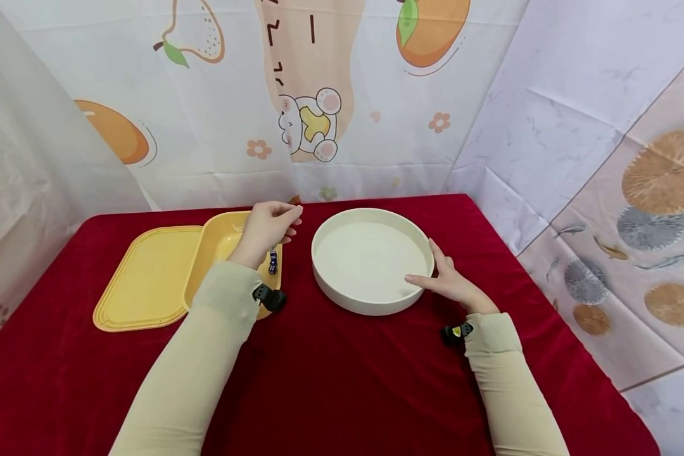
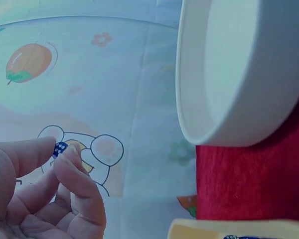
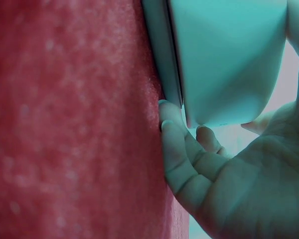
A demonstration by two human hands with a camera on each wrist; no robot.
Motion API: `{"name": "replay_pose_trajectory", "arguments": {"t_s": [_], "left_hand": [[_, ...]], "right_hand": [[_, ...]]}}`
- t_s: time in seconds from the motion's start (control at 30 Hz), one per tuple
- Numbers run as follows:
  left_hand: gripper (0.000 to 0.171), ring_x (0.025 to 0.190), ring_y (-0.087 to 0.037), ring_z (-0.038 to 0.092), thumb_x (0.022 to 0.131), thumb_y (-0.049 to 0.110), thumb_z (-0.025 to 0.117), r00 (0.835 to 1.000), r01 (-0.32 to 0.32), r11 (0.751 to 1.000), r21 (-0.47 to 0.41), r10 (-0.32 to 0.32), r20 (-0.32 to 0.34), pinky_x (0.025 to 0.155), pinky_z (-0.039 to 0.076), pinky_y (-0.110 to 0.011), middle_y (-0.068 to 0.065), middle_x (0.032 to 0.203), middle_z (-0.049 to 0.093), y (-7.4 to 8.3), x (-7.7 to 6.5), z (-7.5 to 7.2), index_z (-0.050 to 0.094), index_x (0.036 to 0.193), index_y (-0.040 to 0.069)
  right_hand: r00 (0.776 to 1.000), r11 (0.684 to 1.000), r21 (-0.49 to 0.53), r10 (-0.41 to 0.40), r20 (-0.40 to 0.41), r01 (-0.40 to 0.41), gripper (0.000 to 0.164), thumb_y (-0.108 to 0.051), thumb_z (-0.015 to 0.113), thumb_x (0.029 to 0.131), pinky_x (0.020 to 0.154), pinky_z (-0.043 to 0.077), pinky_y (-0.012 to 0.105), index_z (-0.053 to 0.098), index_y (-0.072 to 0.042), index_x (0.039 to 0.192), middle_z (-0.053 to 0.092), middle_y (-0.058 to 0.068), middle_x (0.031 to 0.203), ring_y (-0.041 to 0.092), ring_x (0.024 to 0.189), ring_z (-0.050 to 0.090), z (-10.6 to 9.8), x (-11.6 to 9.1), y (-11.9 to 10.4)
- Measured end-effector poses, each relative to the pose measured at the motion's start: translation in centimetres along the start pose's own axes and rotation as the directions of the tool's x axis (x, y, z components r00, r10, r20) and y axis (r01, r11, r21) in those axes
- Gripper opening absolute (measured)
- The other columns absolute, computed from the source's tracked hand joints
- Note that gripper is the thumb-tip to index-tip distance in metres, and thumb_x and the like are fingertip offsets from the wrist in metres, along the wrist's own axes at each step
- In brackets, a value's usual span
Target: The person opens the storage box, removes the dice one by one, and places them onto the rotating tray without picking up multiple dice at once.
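Note:
Between its thumb and fingertips, my left hand (image 1: 266, 229) pinches a small blue die with white dots (image 2: 60, 149), held above the far side of a yellow plastic box (image 1: 209, 256). More blue dice (image 1: 273, 261) lie in a row along the box's right side; the wrist partly hides the inside. A round, cream-white tray (image 1: 370, 253) with a low wall stands right of the box. My right hand (image 1: 455, 284) holds that tray at its right side, thumb over the rim and the other fingers along the outer wall. In the right wrist view the fingertips are low, by the cloth.
A yellow lid (image 1: 156, 275) lies flat to the left of the box, partly under it. Red cloth (image 1: 342, 380) covers the table. Behind the table's far edge hangs a printed white curtain (image 1: 205, 126), with another patterned curtain (image 1: 581, 209) along the right.

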State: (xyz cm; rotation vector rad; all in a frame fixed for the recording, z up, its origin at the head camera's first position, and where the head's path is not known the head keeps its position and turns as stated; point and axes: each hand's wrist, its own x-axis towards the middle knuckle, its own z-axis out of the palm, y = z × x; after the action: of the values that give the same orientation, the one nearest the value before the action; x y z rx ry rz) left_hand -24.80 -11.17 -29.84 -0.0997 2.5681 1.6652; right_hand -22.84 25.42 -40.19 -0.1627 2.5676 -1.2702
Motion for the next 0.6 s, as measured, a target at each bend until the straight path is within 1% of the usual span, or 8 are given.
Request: {"name": "replay_pose_trajectory", "arguments": {"t_s": [0.07, 0.17, 0.27, 0.4, 0.47, 0.53, 0.6], "left_hand": [[0.039, 0.077, -0.014, 0.061, 0.101, 0.035, 0.057, 1.000, 0.005, 1.000, -0.002, -0.005, 0.005, 0.068, 0.054, -0.017, -0.012, 0.109, 0.068, 0.3, 0.3, 0.2, 0.065, 0.126, 0.006], [0.040, 0.078, -0.013, 0.061, 0.100, 0.036, 0.059, 1.000, 0.016, 0.999, -0.028, -0.015, 0.026, 0.069, 0.053, -0.017, -0.010, 0.107, 0.069, 0.7, 0.7, 0.6, 0.065, 0.125, 0.006], [0.040, 0.077, -0.012, 0.060, 0.099, 0.037, 0.060, 0.999, 0.011, 0.998, -0.061, -0.008, 0.053, 0.069, 0.053, -0.018, -0.007, 0.103, 0.069, 0.9, 1.1, 1.2, 0.066, 0.124, 0.006], [0.040, 0.076, -0.013, 0.059, 0.098, 0.036, 0.062, 0.996, -0.001, 0.996, -0.090, 0.009, 0.089, 0.070, 0.053, -0.020, -0.008, 0.102, 0.069, 1.0, 1.5, 2.3, 0.067, 0.123, 0.005], [0.041, 0.079, -0.015, 0.059, 0.097, 0.037, 0.063, 0.995, -0.004, 0.996, -0.092, 0.013, 0.103, 0.071, 0.053, -0.023, -0.008, 0.102, 0.069, 0.9, 1.6, 2.8, 0.067, 0.123, 0.005], [0.041, 0.080, -0.016, 0.059, 0.097, 0.038, 0.064, 0.993, 0.003, 0.996, -0.091, 0.008, 0.118, 0.076, 0.055, -0.028, -0.008, 0.103, 0.070, 0.8, 1.8, 3.4, 0.067, 0.122, 0.006], [0.041, 0.081, -0.016, 0.059, 0.096, 0.039, 0.064, 0.992, 0.010, 0.996, -0.085, 0.001, 0.128, 0.078, 0.054, -0.029, -0.008, 0.105, 0.070, 0.8, 2.0, 3.9, 0.067, 0.123, 0.007]], "right_hand": [[1.000, 1.000, 0.001, 0.001, 0.001, -0.001, 0.112, -0.047, 0.072, 0.085, 0.115, 0.014, 0.067, -0.007, -0.021, 0.160, -0.002, 0.020, 0.164, 0.041, 0.150, -0.006, 0.0, 0.0, 0.0], [1.000, 1.000, 0.001, -0.001, -0.002, 0.001, 0.113, -0.047, 0.073, 0.085, 0.116, 0.013, 0.067, -0.007, -0.020, 0.160, -0.002, 0.021, 0.164, 0.041, 0.150, -0.007, 0.0, 0.0, 0.0], [1.000, 1.000, 0.002, -0.007, -0.006, 0.007, 0.114, -0.044, 0.074, 0.085, 0.116, 0.010, 0.068, -0.007, -0.019, 0.160, -0.003, 0.019, 0.165, 0.043, 0.150, -0.011, 0.0, 0.1, 0.1], [1.000, 1.000, 0.006, -0.010, -0.008, 0.010, 0.113, -0.043, 0.074, 0.085, 0.116, 0.008, 0.069, -0.007, -0.019, 0.160, -0.005, 0.016, 0.166, 0.043, 0.150, -0.016, 0.1, 0.2, 0.2], [1.000, 1.000, 0.008, -0.011, -0.009, 0.011, 0.113, -0.043, 0.074, 0.085, 0.116, 0.008, 0.069, -0.007, -0.019, 0.160, -0.004, 0.015, 0.166, 0.043, 0.150, -0.016, 0.1, 0.2, 0.2], [1.000, 1.000, 0.009, -0.014, -0.015, 0.014, 0.113, -0.044, 0.074, 0.084, 0.116, 0.008, 0.068, -0.007, -0.019, 0.160, -0.004, 0.015, 0.166, 0.042, 0.150, -0.015, 0.1, 0.2, 0.1], [1.000, 1.000, 0.002, -0.014, -0.017, 0.014, 0.114, -0.044, 0.074, 0.084, 0.116, 0.007, 0.068, -0.007, -0.018, 0.160, -0.003, 0.015, 0.166, 0.043, 0.150, -0.014, 0.1, 0.3, 0.1]]}}
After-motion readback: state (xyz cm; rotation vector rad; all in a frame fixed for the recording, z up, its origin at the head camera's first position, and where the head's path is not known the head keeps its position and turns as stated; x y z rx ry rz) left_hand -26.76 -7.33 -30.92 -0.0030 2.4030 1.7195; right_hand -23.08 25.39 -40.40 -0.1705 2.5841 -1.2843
